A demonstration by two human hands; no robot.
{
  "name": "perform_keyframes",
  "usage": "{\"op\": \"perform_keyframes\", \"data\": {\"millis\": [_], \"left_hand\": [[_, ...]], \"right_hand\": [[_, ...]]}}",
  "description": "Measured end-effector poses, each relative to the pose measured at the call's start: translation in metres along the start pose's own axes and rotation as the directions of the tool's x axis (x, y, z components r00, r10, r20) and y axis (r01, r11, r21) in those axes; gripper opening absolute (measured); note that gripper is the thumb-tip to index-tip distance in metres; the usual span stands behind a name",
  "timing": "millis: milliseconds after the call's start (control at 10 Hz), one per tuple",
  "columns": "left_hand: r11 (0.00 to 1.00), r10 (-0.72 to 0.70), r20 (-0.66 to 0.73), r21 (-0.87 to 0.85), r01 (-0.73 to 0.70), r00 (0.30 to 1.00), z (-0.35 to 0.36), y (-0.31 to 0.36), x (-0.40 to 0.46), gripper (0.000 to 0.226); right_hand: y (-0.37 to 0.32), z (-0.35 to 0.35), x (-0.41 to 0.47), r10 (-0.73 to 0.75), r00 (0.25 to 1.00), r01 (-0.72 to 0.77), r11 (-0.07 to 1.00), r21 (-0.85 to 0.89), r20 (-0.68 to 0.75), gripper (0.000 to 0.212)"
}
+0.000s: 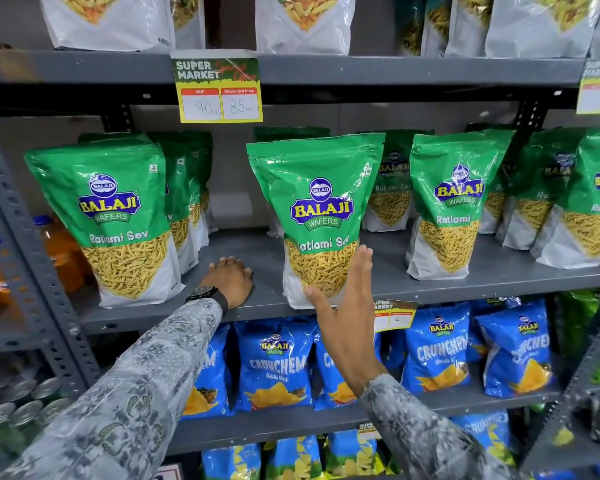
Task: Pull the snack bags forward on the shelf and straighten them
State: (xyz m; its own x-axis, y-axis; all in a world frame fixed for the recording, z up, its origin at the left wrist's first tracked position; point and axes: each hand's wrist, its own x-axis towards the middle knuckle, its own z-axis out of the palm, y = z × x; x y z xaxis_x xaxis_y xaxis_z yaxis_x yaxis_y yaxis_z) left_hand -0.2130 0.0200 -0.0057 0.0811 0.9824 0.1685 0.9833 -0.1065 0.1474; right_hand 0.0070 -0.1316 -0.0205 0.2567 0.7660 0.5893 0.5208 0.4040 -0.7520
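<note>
Green Ratlami Sev snack bags stand in rows on the grey middle shelf (264, 306). The centre bag (317, 216) stands upright at the shelf's front edge. My right hand (343, 320) is flat and open, its palm beside the bag's lower right front, the thumb touching its bottom corner. My left hand (231, 280) rests palm down on the bare shelf to the left of that bag, holding nothing. A left bag (115, 220) and a right bag (454, 206) also stand near the front, with more bags behind them.
A price tag (219, 88) hangs from the shelf above. Blue Crunchem chip bags (274, 365) fill the shelf below. Orange drink bottles (59, 258) and cans (21, 403) sit in the rack to the left. White snack bags (305, 22) line the top shelf.
</note>
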Motion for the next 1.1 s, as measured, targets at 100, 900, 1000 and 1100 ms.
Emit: {"op": "perform_keyframes", "data": {"millis": [100, 900, 1000, 1100], "left_hand": [[1.0, -0.007, 0.007, -0.008, 0.007, 1.0, 0.0, 0.0, 0.0, 0.049], [1.0, 0.007, 0.013, 0.015, -0.007, 1.0, -0.004, 0.001, -0.005, 0.052], [1.0, 0.014, 0.001, 0.008, -0.014, 1.0, -0.002, 0.001, -0.005, 0.051], [0.998, -0.033, -0.055, -0.057, 0.03, 0.998, -0.004, 0.002, -0.006, 0.05]], "right_hand": [[0.0, 0.009, 0.009, 0.025, 1.0, -0.025, 1.0, 0.006, 0.008, 0.107], [0.002, 0.039, 0.042, 0.026, 1.0, -0.026, 0.999, -0.046, -0.008, 0.103], [0.007, 0.041, 0.042, 0.006, 1.0, -0.006, 1.0, -0.023, -0.006, 0.104], [0.009, 0.03, 0.043, 0.018, 1.0, -0.019, 1.0, 0.017, 0.023, 0.104]]}}
